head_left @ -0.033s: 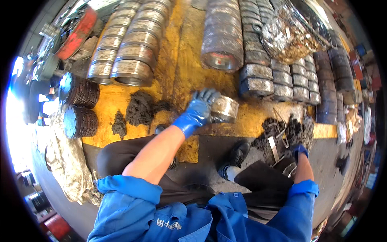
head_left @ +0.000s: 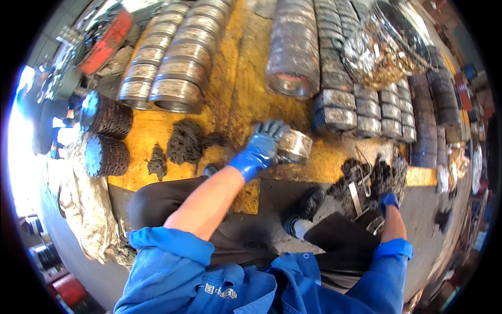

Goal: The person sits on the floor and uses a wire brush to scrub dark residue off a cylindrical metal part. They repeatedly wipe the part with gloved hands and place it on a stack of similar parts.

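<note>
My left hand (head_left: 265,142), in a blue glove, is wrapped around the left end of a short, shiny metal cylinder (head_left: 297,146). The cylinder lies on its side at the front of the yellow surface (head_left: 240,89). My right hand (head_left: 388,200), also gloved in blue, hangs beside my right knee, close to a dark, matted, fibrous heap (head_left: 389,175). Its fingers are mostly hidden, so whether it holds anything does not show. A flat metal strip (head_left: 355,198) and a bent wire (head_left: 367,166) lie on the heap.
Rows of metal rings (head_left: 179,94) lie at the back left. A thick dark cylinder stack (head_left: 293,78) and smaller block-like rows (head_left: 335,112) stand farther right, with a basket of metal scraps (head_left: 366,57) above. Toothed discs (head_left: 107,157) and dark clumps (head_left: 185,141) are on the left.
</note>
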Demonstrator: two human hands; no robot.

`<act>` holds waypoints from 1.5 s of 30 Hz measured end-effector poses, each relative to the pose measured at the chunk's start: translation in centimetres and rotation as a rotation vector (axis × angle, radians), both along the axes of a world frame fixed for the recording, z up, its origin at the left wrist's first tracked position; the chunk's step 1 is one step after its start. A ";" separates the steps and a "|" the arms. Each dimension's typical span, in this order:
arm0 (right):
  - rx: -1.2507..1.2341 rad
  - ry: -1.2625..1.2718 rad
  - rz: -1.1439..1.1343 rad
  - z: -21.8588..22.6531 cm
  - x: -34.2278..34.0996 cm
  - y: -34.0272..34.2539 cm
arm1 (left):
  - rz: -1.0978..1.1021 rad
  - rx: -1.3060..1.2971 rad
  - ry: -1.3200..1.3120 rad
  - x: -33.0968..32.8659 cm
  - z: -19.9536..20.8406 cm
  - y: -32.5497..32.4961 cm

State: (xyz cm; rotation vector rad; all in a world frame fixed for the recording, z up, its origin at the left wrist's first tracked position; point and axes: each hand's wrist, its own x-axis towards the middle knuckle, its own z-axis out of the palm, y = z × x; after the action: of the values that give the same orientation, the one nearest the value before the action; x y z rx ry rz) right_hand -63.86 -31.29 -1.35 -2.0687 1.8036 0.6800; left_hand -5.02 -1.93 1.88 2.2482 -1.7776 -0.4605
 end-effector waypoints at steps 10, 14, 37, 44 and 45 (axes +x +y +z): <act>0.258 -0.729 0.275 8.0 36.7 9.9 | 0.035 0.338 0.052 2.4 6.4 -1.3; -0.133 -0.525 0.848 10.0 45.0 12.0 | 0.157 0.316 -0.024 9.4 6.6 -1.1; 1.238 -0.583 0.701 -0.5 54.4 7.8 | 0.740 -0.141 -0.708 55.0 0.3 -6.9; 1.414 -0.393 0.503 0.3 56.9 7.4 | 0.780 -0.309 -0.490 54.8 0.3 -7.9; 1.550 -0.213 0.396 2.2 59.8 7.2 | 0.796 -0.265 -0.433 55.0 0.6 -7.0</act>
State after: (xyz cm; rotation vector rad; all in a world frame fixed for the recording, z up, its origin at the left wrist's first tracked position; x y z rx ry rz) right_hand -4.06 -24.07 0.83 -1.2055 0.2938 1.2843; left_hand 50.00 -8.95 2.53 2.7065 -0.8435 0.4147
